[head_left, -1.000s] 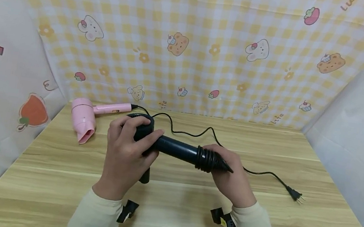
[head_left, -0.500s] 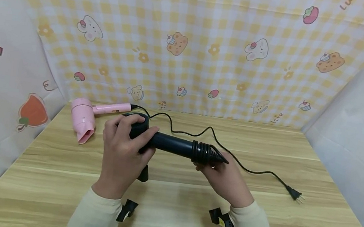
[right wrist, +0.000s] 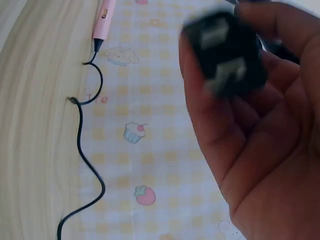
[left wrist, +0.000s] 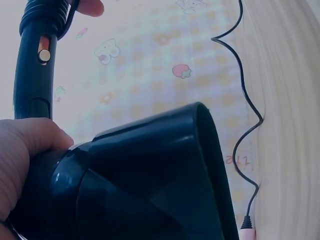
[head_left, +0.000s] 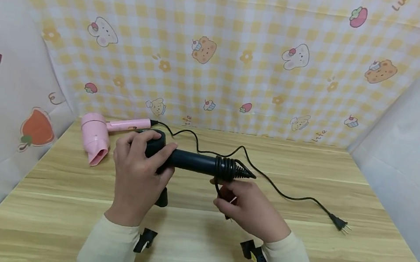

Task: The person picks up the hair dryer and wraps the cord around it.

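Observation:
A dark, near-black hair dryer (head_left: 194, 162) is held off the table by my left hand (head_left: 138, 174), which grips it round the head. Its wide nozzle (left wrist: 150, 175) fills the lower part of the left wrist view, and a switch (left wrist: 44, 54) shows on the handle. Black cord (head_left: 225, 168) is coiled round the handle's end, beside the ribbed tapered cord sleeve (head_left: 245, 172). Just below the coil, my right hand (head_left: 255, 210) pinches the cord's black plug (right wrist: 225, 55); its metal prongs look blurred in the right wrist view. A length of cord runs from coil to plug.
A pink hair dryer (head_left: 95, 136) lies at the back left of the wooden table (head_left: 195, 244). Its black cord (head_left: 222, 155) snakes rightward to a two-pin plug (head_left: 340, 224). Behind the table hangs a yellow checked cloth (head_left: 224, 84).
My right hand has moved left and nearer, from the handle's end to below the coil, and the plug now shows in its fingers. The dark hair dryer has shifted slightly left with my left hand.

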The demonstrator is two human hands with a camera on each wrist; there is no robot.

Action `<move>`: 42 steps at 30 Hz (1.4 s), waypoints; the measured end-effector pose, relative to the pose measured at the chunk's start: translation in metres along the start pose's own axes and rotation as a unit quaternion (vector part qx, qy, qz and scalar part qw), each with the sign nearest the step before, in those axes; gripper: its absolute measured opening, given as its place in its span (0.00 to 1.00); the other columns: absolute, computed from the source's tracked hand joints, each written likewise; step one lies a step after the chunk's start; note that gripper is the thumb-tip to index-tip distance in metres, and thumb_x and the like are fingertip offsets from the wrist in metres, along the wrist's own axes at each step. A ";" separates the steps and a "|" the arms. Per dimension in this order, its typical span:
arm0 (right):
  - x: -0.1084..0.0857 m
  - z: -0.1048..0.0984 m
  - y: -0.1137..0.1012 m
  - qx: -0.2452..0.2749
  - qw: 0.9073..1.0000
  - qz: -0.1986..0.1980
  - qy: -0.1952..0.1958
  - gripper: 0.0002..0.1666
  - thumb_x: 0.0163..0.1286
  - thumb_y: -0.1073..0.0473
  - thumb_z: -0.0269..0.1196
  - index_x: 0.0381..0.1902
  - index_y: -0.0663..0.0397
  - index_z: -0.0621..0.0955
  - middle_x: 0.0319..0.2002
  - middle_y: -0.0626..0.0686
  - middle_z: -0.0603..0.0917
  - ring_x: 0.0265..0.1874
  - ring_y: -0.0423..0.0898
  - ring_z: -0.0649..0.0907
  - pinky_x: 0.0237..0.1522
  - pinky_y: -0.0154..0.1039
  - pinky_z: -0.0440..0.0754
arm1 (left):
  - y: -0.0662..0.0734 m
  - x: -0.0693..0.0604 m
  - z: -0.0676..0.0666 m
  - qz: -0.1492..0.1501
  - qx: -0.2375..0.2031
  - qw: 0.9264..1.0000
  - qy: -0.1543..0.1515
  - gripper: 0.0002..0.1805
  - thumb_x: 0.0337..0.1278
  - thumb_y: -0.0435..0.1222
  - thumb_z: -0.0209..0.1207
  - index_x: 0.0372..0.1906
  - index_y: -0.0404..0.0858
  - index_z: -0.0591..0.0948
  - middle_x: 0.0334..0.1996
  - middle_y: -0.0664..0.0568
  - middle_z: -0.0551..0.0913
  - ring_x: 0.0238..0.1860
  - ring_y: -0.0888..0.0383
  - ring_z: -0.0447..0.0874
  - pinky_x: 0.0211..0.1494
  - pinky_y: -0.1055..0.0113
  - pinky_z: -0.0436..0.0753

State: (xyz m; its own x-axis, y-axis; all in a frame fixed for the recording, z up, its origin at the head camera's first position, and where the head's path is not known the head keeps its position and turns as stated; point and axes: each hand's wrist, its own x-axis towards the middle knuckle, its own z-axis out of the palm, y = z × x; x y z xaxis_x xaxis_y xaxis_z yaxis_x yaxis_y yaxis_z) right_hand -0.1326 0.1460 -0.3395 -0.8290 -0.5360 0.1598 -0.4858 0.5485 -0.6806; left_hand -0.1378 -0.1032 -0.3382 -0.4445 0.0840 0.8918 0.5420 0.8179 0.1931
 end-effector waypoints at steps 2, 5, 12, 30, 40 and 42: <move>-0.002 -0.001 -0.002 -0.009 1.000 0.002 -0.023 0.08 0.69 0.61 0.64 0.46 0.49 0.82 0.25 0.38 0.79 0.23 0.36 0.77 0.27 0.35 0.79 | -0.001 -0.001 0.000 -0.001 -0.002 1.000 -0.002 0.21 0.34 0.26 0.76 0.42 0.40 0.90 0.50 0.38 0.75 0.49 0.33 0.65 0.50 0.38 0.65; -0.003 -0.001 -0.006 -0.035 0.999 -0.007 -0.041 0.06 0.68 0.60 0.64 0.42 0.48 0.79 0.25 0.39 0.76 0.22 0.36 0.74 0.27 0.34 0.76 | -0.003 -0.002 0.000 -0.004 0.001 1.000 -0.005 0.21 0.33 0.26 0.76 0.42 0.39 0.90 0.50 0.38 0.75 0.49 0.34 0.65 0.50 0.38 0.65; -0.005 -0.003 -0.018 -0.083 0.995 -0.023 -0.046 0.08 0.67 0.58 0.64 0.34 0.44 0.73 0.22 0.39 0.69 0.20 0.33 0.69 0.24 0.32 0.70 | -0.006 -0.004 0.001 -0.011 0.009 1.000 -0.008 0.21 0.33 0.26 0.76 0.42 0.40 0.90 0.50 0.38 0.75 0.50 0.34 0.65 0.50 0.37 0.65; -0.018 -0.019 -0.046 -0.193 0.970 -0.126 0.075 0.08 0.62 0.64 0.66 0.39 0.48 0.82 0.31 0.37 0.78 0.27 0.33 0.74 0.32 0.32 0.76 | -0.004 -0.007 0.007 0.010 0.048 0.998 -0.044 0.21 0.36 0.30 0.78 0.43 0.41 0.90 0.52 0.41 0.74 0.51 0.37 0.65 0.47 0.38 0.67; -0.001 -0.040 -0.058 -0.234 0.951 -0.191 0.067 0.09 0.61 0.63 0.69 0.37 0.50 0.79 0.27 0.39 0.76 0.22 0.33 0.71 0.25 0.30 0.73 | -0.001 -0.008 0.008 0.025 0.042 0.997 -0.056 0.23 0.33 0.31 0.80 0.43 0.42 0.90 0.52 0.41 0.74 0.52 0.37 0.65 0.49 0.37 0.67; 0.005 -0.047 -0.060 -0.231 0.952 -0.194 0.056 0.09 0.62 0.62 0.70 0.37 0.51 0.79 0.25 0.40 0.76 0.20 0.33 0.70 0.23 0.30 0.72 | 0.000 -0.007 0.009 0.031 0.040 0.997 -0.058 0.23 0.33 0.31 0.80 0.43 0.42 0.90 0.52 0.41 0.74 0.52 0.37 0.65 0.49 0.37 0.67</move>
State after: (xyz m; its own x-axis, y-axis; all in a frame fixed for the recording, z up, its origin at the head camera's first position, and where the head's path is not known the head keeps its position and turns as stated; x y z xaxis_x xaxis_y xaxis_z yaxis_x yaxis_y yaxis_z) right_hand -0.1208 0.1403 -0.2646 -0.5747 -0.6978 0.4277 -0.8097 0.5608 -0.1730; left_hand -0.1407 -0.0986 -0.3483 -0.4944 0.1969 0.8466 0.5145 0.8513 0.1024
